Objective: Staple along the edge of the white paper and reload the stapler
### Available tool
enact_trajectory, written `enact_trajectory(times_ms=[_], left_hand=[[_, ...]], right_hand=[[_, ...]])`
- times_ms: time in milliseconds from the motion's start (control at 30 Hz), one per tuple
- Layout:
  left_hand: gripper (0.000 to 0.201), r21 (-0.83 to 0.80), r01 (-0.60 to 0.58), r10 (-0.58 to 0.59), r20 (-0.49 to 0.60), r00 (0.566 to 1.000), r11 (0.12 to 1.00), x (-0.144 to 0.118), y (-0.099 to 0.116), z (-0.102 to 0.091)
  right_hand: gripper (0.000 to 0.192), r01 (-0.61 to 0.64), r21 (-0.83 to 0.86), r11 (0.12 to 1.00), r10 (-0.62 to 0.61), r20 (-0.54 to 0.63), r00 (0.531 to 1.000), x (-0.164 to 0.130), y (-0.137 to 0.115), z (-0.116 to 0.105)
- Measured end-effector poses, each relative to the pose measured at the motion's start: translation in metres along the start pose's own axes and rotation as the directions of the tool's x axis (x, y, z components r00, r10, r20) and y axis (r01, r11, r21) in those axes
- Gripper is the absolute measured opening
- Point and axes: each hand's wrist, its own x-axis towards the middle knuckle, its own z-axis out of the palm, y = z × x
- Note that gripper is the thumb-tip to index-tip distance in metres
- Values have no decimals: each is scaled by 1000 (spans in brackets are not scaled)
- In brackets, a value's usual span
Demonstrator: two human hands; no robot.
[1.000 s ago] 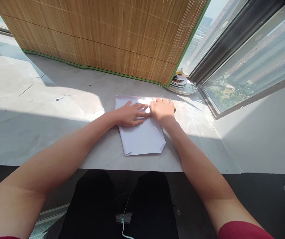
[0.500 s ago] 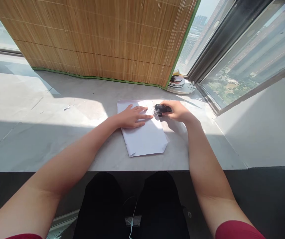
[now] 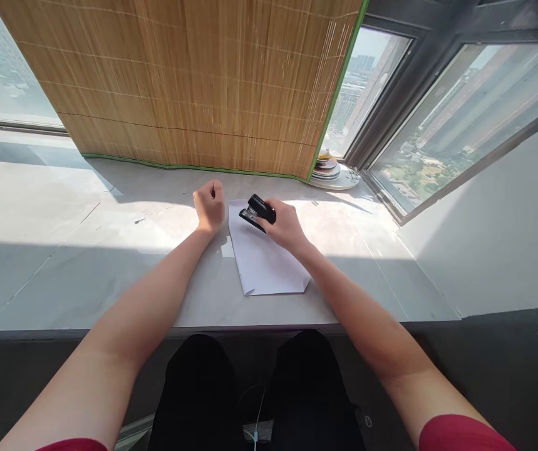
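**Stapler poised over the folded sheet**

Right now the right hand is clamped around a black stapler, holding it over the far left part of the folded white paper, the tool's nose pointing toward ten o'clock. Whether the mouth of the stapler already bites the sheet's edge cannot be told from this view. The left hand sits at nine o'clock of the stapler, curled into a loose fist with nothing seen inside it, just off the paper's far left corner and apart from the right hand.

The paper lies flat on the pale stone ledge, its near end at six o'clock of the hands, with folded corners showing there. By my reading the step in hand is fixing the fold with a staple; that would call for the stapler's mouth to straddle the paper's edge squarely and a firm squeeze.

Both forearms reach forward from the body, the right wrist bent inward. At two o'clock, a stack of plates stands beside the bamboo blind.
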Motion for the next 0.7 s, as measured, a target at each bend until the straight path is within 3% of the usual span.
enact_trajectory(times_ms=[100, 200, 300, 467, 633, 700], left_hand=[[51, -31, 9, -9, -3, 1000, 999, 3, -8, 2], [52, -43, 18, -18, 8, 1000, 999, 2, -8, 4], [51, -61, 36, -34, 40, 999, 997, 2, -6, 4], [52, -115, 49, -42, 67, 997, 992, 2, -3, 4], [54, -154, 63, -51, 80, 996, 986, 2, -5, 6], [53, -148, 64, -53, 80, 995, 987, 2, -6, 7]], right_hand=[[16, -11, -27, 1000, 12, 42, 999, -2, -4, 19], [13, -14, -74, 997, 18, 56, 998, -12, 3, 17], [12, -17, -88, 996, 21, 43, 999, -33, 18, -5], [19, -75, -125, 989, 65, -81, 995, -76, 58, -51], [26, -140, -187, 972, 107, -175, 979, -93, 84, -69], [29, -121, -155, 980, 97, -151, 984, -90, 91, -76]])
